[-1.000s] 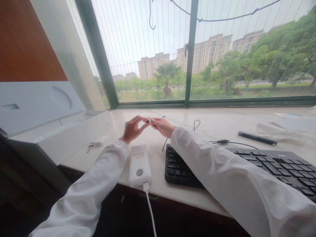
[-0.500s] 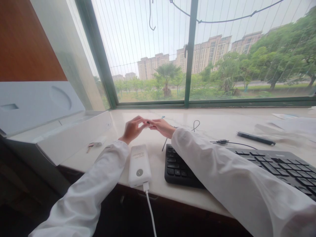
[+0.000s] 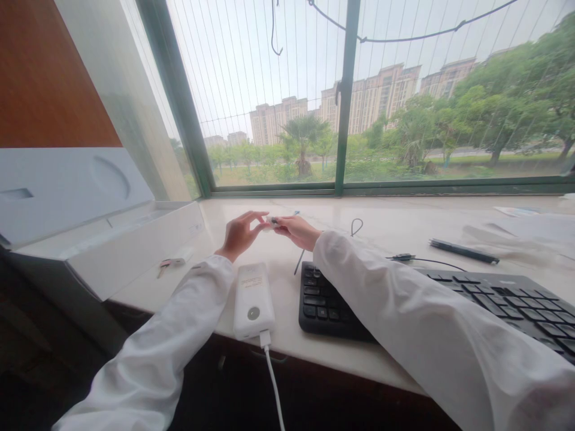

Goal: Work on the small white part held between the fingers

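Observation:
A small pale, partly see-through piece with a dark part (image 3: 272,221) is pinched in the fingertips of my right hand (image 3: 296,230), above the windowsill counter. It is too small to name. My left hand (image 3: 241,233) is at its left end, with thumb and index finger apart; whether a fingertip touches the piece I cannot tell. Below my hands lies a white power bank (image 3: 254,299) with a round dark button or display, a white cable (image 3: 272,380) plugged into its near end. My right sleeve crosses over a black keyboard (image 3: 323,299) and hides part of it.
An open white box (image 3: 135,251) stands at the left, beside a key (image 3: 164,267) with a white tag. A black pen-like bar (image 3: 464,251), a dark cable (image 3: 433,261) and papers (image 3: 534,227) lie at the right. The window (image 3: 278,120) rises behind the counter.
The thumb and index finger of my left hand have parted. More of the small pale piece shows in my right fingertips. The things on the counter have stayed in place.

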Demonstrator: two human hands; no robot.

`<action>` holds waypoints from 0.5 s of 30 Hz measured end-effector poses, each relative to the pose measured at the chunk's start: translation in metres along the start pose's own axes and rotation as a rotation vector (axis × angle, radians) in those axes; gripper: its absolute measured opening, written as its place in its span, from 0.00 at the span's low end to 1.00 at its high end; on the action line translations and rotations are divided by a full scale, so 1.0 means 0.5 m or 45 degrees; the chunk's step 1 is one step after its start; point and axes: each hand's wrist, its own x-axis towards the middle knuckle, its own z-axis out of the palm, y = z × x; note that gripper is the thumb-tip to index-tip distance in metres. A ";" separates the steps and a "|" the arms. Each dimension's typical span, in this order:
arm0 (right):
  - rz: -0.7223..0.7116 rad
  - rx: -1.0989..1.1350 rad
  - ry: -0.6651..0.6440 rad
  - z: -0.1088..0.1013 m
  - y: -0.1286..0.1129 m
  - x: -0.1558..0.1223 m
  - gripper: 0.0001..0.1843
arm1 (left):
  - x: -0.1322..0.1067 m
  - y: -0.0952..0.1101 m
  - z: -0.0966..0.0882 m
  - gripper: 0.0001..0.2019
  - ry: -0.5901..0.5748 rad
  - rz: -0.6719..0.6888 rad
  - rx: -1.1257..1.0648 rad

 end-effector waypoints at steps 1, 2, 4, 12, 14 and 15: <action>0.003 0.006 0.005 0.000 0.000 0.001 0.12 | 0.000 0.000 0.000 0.16 0.011 0.002 0.007; 0.006 0.016 0.010 -0.001 0.001 0.003 0.12 | 0.000 -0.001 0.000 0.16 0.023 0.005 0.012; 0.007 0.043 0.029 -0.002 0.003 0.008 0.11 | 0.001 -0.003 0.001 0.16 0.054 -0.002 0.014; -0.017 0.162 0.069 -0.002 0.003 0.024 0.12 | 0.000 -0.017 0.012 0.17 0.014 -0.152 0.003; -0.014 0.166 0.068 -0.002 0.004 0.024 0.11 | -0.002 -0.019 0.016 0.17 -0.016 -0.132 -0.009; -0.013 0.165 0.067 -0.002 0.005 0.024 0.11 | -0.003 -0.021 0.018 0.17 -0.029 -0.121 -0.016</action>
